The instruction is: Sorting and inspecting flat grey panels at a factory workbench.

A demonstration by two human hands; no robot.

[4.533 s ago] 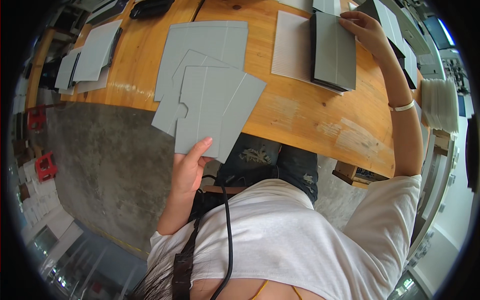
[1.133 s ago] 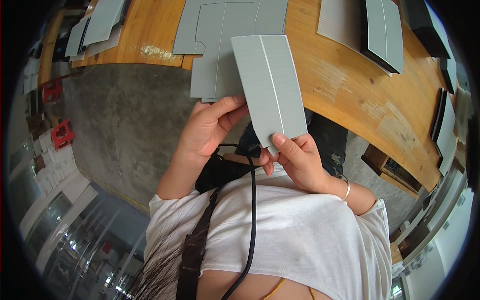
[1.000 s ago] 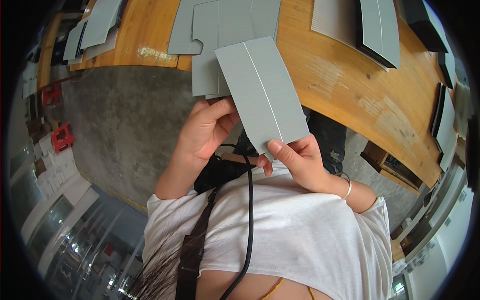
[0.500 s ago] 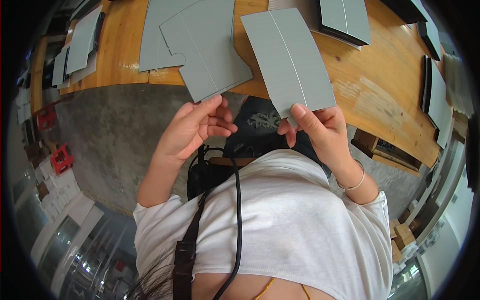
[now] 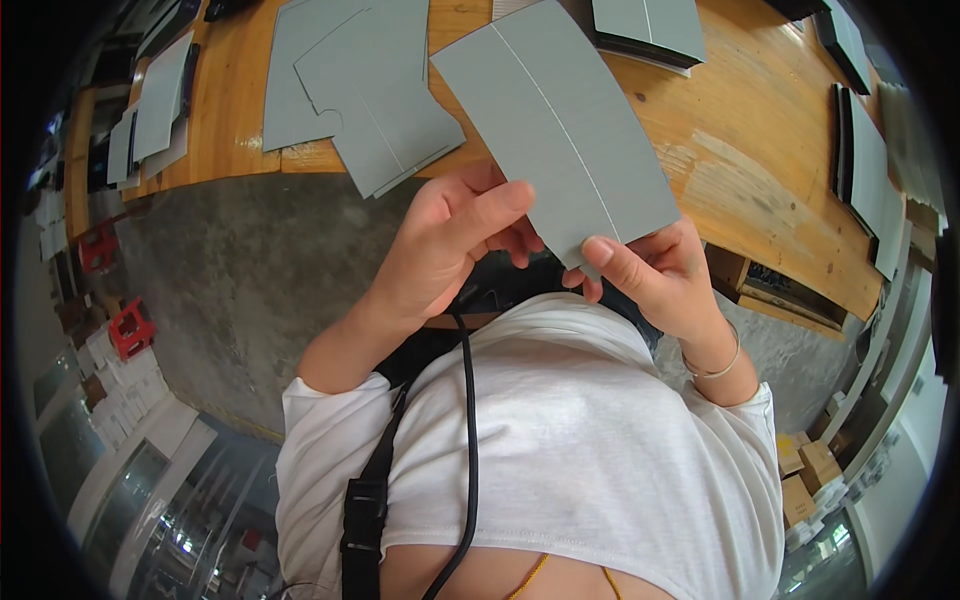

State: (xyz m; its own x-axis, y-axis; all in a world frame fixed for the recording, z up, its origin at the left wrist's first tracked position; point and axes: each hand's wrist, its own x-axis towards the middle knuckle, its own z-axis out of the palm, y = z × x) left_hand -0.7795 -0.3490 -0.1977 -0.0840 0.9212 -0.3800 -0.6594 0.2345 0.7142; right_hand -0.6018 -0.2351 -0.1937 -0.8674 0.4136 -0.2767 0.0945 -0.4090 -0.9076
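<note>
A flat grey cardboard sheet (image 5: 570, 130) with a pale line down its length is held tilted above the table's near edge. My right hand (image 5: 655, 275) grips its lower end, thumb on top and fingers beneath. At the sheet's left edge, my left hand (image 5: 455, 235) is closed, its thumb tip over the edge and its index finger partly hidden behind. Left of the held piece lie more grey cardboard sheets (image 5: 385, 110), overlapping, with notched outlines; their near corner juts past the table edge.
The wooden table (image 5: 740, 150) curves across the top. Black-edged stacks topped with grey sheets stand at the back (image 5: 650, 25) and right (image 5: 870, 190). Pale sheets (image 5: 160, 105) rest at far left. An open wooden drawer (image 5: 785, 285) sits under the right side; a red stool (image 5: 132, 328) stands left.
My left hand has moved right, away from the notched sheets, to the left edge of the held sheet. The held sheet has tilted a little further left in view.
</note>
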